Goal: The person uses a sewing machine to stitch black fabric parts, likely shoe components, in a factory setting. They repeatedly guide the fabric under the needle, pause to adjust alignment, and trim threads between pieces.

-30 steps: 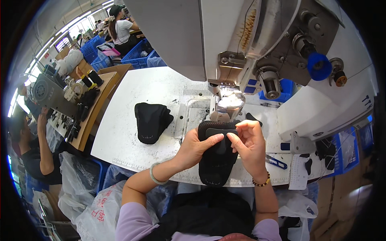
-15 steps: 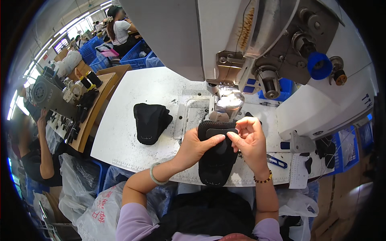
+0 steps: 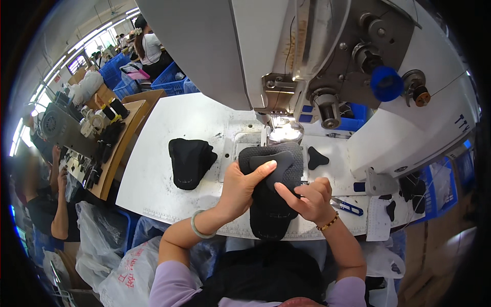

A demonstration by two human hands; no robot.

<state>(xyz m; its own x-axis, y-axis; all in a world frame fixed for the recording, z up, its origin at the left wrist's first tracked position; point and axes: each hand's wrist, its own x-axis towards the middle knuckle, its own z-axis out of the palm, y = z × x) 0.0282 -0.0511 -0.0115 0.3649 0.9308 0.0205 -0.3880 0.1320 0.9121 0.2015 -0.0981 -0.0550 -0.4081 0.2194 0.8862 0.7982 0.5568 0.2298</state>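
Note:
My left hand point(image 3: 239, 188) grips a black padded fabric piece point(image 3: 273, 217), its thumb pressing on a smooth dark three-lobed patch point(image 3: 279, 162). The patch lies on the piece's grey, textured upper end point(image 3: 255, 152), just in front of the lit needle area. My right hand point(image 3: 312, 200) is at the piece's right side, with its thumb tip at the patch's lower edge. Its other fingers are curled, and a small dark thing shows at their tips, too small to name. A similar loose patch point(image 3: 318, 158) lies to the right.
A folded black piece point(image 3: 190, 162) rests on the white table point(image 3: 153, 153) at left. The sewing machine point(image 3: 327, 56) rises over the far side. A blue-handled cutter point(image 3: 348, 206) lies at right. Plastic bags point(image 3: 123, 266) hang below the front edge. A co-worker point(image 3: 51, 204) sits at left.
The piece's upper end now shows its grey textured face and the whole patch. My right hand has moved down from its top edge. The view has shifted, uncovering the loose patch at right.

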